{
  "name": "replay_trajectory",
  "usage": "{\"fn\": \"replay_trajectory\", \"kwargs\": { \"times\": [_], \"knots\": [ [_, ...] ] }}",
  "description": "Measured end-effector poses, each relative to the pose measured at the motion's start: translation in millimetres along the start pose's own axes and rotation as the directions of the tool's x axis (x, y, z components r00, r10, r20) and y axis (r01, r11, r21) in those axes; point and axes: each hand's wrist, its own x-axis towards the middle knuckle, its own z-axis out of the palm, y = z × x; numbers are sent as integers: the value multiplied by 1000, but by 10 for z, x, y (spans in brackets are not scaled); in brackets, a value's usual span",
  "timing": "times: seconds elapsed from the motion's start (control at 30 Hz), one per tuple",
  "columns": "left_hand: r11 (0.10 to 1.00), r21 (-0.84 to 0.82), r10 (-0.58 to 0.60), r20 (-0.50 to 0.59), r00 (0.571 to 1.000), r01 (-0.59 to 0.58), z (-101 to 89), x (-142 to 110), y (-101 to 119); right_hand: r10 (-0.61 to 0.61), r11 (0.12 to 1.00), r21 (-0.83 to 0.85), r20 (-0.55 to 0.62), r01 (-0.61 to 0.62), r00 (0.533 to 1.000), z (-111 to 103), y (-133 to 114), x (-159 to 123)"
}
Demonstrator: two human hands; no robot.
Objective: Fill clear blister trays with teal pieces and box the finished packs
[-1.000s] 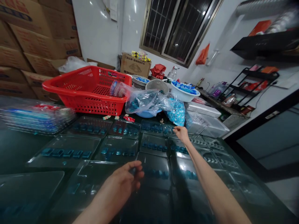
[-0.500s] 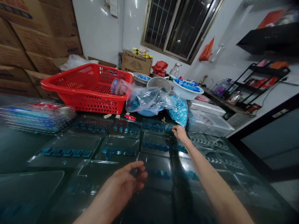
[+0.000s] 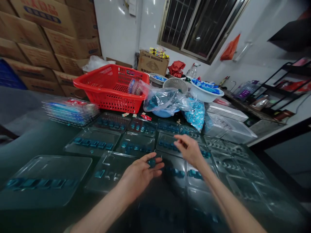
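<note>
Left of the dark, barred window (image 3: pixel 201 27) — pale wall (image 3: pixel 114 38) catching glints of light, then stacked cardboard boxes (image 3: pixel 53 35); right of it — a black rack (image 3: pixel 295 68), lower down.

Trays (image 3: pixel 97 133) lie in rows on tbl (image 3: pixel 48 139), w/ pcs (image 3: pixel 94 144) in them. L hand (image 3: pixel 144 170) is above ctr trays, w/ 1 small pc (image 3: pixel 152 162) in it; R hand (image 3: pixel 188 149) is to its R, slightly farther back. Tray stack (image 3: pixel 70 111): rear L of tbl, in front of cartons (image 3: pixel 36 38). Basket (image 3: pixel 109 101): R of tray stack. Bag (image 3: pixel 165 100): R of basket, above blw. basin (image 3: pixel 165 112). Box (image 3: pixel 152 64): behind basket, w/ pkts (image 3: pixel 159 52) on top. Window (image 3: pixel 199 29): rear wall, R of ctr.
</note>
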Motion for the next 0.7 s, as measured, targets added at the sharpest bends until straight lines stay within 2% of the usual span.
{"fn": "replay_trajectory", "kwargs": {
  "times": [0.03, 0.07, 0.17, 0.3, 0.43, 0.53, 0.7],
  "knots": [
    [1000, 10, 7, 17, 1000, -7, -10, 4, -20, -128, 984, 132, 23, 124, 992, -7, -175, -149],
    [1000, 22, 15, 36, 999, -16, -18, 6, -37, -207, 955, 221, 28, 196, 978, -4, -334, -286],
    [996, 77, 36, 61, 998, -40, -15, 0, -66, -308, 917, 280, 48, 283, 950, 51, -647, -559],
    [983, 182, 15, 118, 993, -37, 16, -28, -85, -264, 936, 242, 1, 256, 965, 137, -708, -638],
    [956, 292, -23, 192, 981, -34, 20, -48, -114, -177, 924, 331, -76, 193, 981, 168, -689, -654],
    [920, 391, -20, 135, 991, -35, -4, -42, -137, -159, 905, 384, -87, 181, 983, 173, -726, -692],
    [864, 501, 29, 54, 998, -52, -51, -26, -165, -119, 921, 365, -71, 136, 990, 193, -807, -743]
  ]
}}
